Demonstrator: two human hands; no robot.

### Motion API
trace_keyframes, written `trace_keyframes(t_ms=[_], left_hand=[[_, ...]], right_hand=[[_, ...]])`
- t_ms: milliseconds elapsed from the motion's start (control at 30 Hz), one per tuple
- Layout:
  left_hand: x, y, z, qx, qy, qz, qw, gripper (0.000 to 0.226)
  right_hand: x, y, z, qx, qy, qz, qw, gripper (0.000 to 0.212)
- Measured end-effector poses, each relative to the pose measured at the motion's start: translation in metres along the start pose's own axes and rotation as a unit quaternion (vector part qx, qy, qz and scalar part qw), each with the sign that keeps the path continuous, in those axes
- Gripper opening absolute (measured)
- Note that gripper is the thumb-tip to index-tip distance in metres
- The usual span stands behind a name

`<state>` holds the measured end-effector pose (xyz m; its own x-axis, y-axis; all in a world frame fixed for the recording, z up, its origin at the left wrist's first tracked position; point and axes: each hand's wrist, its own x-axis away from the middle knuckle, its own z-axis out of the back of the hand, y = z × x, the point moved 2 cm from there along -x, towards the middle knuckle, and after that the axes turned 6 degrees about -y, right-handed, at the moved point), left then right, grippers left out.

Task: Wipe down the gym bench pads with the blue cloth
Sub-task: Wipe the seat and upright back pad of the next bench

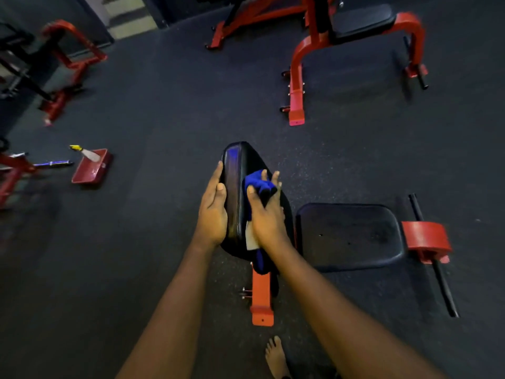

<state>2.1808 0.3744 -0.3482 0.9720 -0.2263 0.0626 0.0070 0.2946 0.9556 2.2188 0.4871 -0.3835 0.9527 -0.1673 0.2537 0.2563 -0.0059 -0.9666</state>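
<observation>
A black upright back pad (237,165) of a red-framed gym bench stands just in front of me. My left hand (213,212) lies flat against the pad's left edge and steadies it. My right hand (266,212) presses the blue cloth (258,183) onto the pad's right face, fingers spread over the bunched fabric. More cloth and a white tag hang below my wrist. The bench's flat black seat pad (349,236) lies to the right, untouched.
The bench's orange-red foot (262,302) juts toward me, and my bare foot (276,356) stands beside it. A red tray (91,166) holding a spray bottle sits on the dark rubber floor at left. Other red machines stand at the back and far left.
</observation>
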Motion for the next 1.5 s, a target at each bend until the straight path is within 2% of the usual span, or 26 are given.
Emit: trace_keyframes(t_ms=[133,200,333,467,533,600,733,933,1133,1267,1333,1500], left_hand=[[0.001,-0.005,0.002,-0.022,-0.002,-0.008,1.0,0.045],[-0.001,-0.007,0.003,-0.008,-0.007,-0.003,1.0,0.046],[-0.002,-0.005,0.0,0.008,-0.005,-0.005,1.0,0.046],[0.001,-0.004,0.002,0.009,-0.007,-0.007,1.0,0.045],[-0.001,-0.006,0.002,0.006,-0.012,-0.008,1.0,0.045],[-0.001,-0.008,0.001,0.012,-0.011,-0.004,1.0,0.046],[-0.002,-0.006,0.0,0.02,-0.008,-0.009,1.0,0.045],[0.0,-0.005,0.001,0.005,-0.014,-0.014,1.0,0.046],[-0.001,-0.008,0.0,0.03,-0.007,-0.001,1.0,0.046],[0.0,-0.006,0.002,0.003,-0.001,-0.012,1.0,0.045],[0.0,-0.007,0.002,0.002,-0.004,-0.013,1.0,0.045],[-0.003,-0.008,0.0,0.027,-0.002,-0.002,1.0,0.046]], right_hand=[[0.056,0.016,-0.016,-0.016,-0.008,0.108,0.994,0.061],[0.041,0.012,-0.017,-0.006,0.007,0.091,0.996,0.061],[-0.012,-0.01,-0.005,-0.032,0.044,0.032,0.998,0.082],[0.035,-0.001,-0.016,-0.022,0.036,0.104,0.994,0.064],[0.058,0.006,-0.023,0.007,0.034,0.131,0.991,0.064],[0.037,0.004,-0.02,0.02,0.047,0.104,0.993,0.065],[-0.018,-0.016,-0.008,-0.024,0.064,0.037,0.997,0.068],[0.028,0.002,-0.021,0.014,0.045,0.151,0.987,0.066],[-0.038,-0.024,-0.008,-0.021,0.057,0.048,0.997,0.079],[0.005,-0.018,-0.015,0.03,0.027,0.148,0.988,0.063],[0.009,-0.014,-0.015,0.037,0.024,0.17,0.985,0.061],[-0.061,-0.03,-0.007,-0.024,0.05,0.066,0.996,0.073]])
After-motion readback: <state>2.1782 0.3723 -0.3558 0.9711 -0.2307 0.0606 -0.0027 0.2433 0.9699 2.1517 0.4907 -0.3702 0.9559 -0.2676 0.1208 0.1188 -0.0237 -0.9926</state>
